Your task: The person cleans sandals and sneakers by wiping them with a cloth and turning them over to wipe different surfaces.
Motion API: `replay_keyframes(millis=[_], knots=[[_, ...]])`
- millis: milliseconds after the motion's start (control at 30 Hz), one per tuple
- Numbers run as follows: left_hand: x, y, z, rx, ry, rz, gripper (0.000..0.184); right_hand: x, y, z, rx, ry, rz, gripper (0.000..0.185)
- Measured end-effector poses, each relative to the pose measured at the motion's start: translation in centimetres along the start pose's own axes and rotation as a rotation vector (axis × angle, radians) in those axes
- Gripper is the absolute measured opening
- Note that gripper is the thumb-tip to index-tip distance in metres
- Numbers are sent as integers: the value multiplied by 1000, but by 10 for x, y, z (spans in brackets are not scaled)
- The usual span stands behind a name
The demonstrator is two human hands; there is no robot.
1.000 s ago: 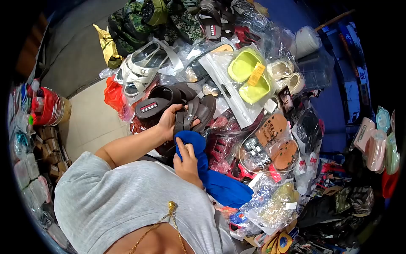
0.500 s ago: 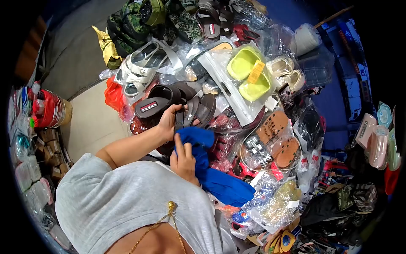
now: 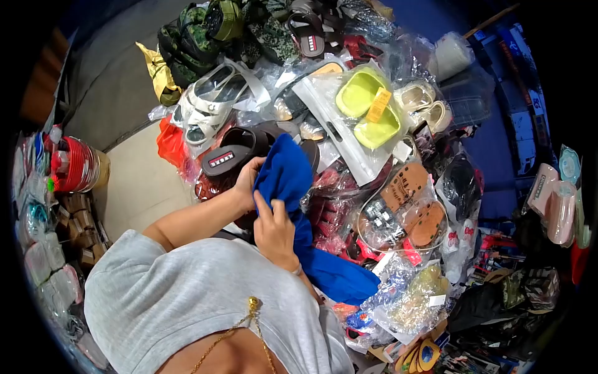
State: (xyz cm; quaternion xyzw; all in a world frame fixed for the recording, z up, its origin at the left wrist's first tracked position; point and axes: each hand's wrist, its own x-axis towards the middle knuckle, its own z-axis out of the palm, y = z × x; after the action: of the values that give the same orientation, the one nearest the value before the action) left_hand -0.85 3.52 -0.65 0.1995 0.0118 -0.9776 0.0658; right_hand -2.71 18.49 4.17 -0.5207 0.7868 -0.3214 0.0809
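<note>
Blue cloth (image 3: 301, 228), long axis centre to lower right; my right hand (image 3: 274, 232) grips its left edge; left hand (image 3: 248, 179): fingertips covered, hold unclear.

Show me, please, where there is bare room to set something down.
Pale floor lies bare between the red stack and the red plastic bag; above it in the picture, grey floor is open left of the yellow wrapper. Around the blue cloth and brown sandals, packaged footwear crowds closely.

I saw bright light on the grey shirt (image 3: 187, 293), glare speckling plastic wrapping (image 3: 393, 296), curved edges darkening to black.
</note>
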Motion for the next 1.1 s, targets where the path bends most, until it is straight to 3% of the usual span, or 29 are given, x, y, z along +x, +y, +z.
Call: replay_keyframes(millis=[100, 133, 167, 233, 267, 300, 367, 400, 433, 500, 533, 600, 633, 700, 767, 800, 833, 967, 1033, 1067, 1100], knots=[[4, 10, -5, -25, -260, -35, 32, -22, -1, -12, 245, -143, 101, 51], [-1, 7, 9, -59, -56, -74, 33, -21, 1, -17, 288, -120, 56, 50], [-1, 6, 8, -56, -54, -81, 33, -17, 3, -23, 331, -93, 11, 49], [2, 4, 7, -83, -165, -43, 35, 16, -4, -47, 280, 76, 53, 49], [5, 3, 1, -58, -41, -8, 36, 34, -7, -49, 238, 139, 24, 48], [0, 3, 8, -75, -66, -15, 37, 47, -7, -50, 196, 200, -6, 47], [6, 8, -8, -53, -142, 37, 37, 58, -4, -28, 17, 85, -51, 46], [7, 11, -7, -46, -272, -2, 37, 54, -5, -18, -256, 16, -106, 46], [-4, 7, 8, -16, -81, 16, 36, 44, -9, -9, -295, 50, -108, 48], [-2, 0, 1, -47, -145, 74, 37, 21, -7, -8, -109, -7, -41, 46], [1, 2, -6, -49, -134, 28, 37, 7, -6, -11, -107, -20, -36, 46], [3, 8, -12, -51, -185, -52, 37, -12, 0, -24, 225, -213, 147, 43], [6, 9, -12, -123, -109, -90, 36, -10, 3, -32, 222, -213, 148, 43], [-2, 8, 4, -54, -199, -104, 39, 0, 2, -51, 304, -90, 139, 41], [2, 1, -2, -39, -269, -65, 40, 30, -4, -68, 230, 100, 75, 42], [-7, -6, 17, 14, -67, -27, 40, 46, -6, -66, 164, 148, 18, 42], [-6, -11, 14, -47, -182, -36, 41, 60, -8, -62, 99, 197, -41, 42], [6, -11, -24, -122, -353, -130, 42, 67, 9, -7, -352, 59, -64, 52], [-4, -16, -18, -21, -120, -45, 42, 46, 6, -13, -253, -11, 3, 55], [-4, -19, -20, 7, -234, -26, 42, 31, 3, -23, -195, -46, 28, 57], [-3, -17, -10, 10, -214, -37, 41, 14, 7, -25, -120, -96, 71, 57]])
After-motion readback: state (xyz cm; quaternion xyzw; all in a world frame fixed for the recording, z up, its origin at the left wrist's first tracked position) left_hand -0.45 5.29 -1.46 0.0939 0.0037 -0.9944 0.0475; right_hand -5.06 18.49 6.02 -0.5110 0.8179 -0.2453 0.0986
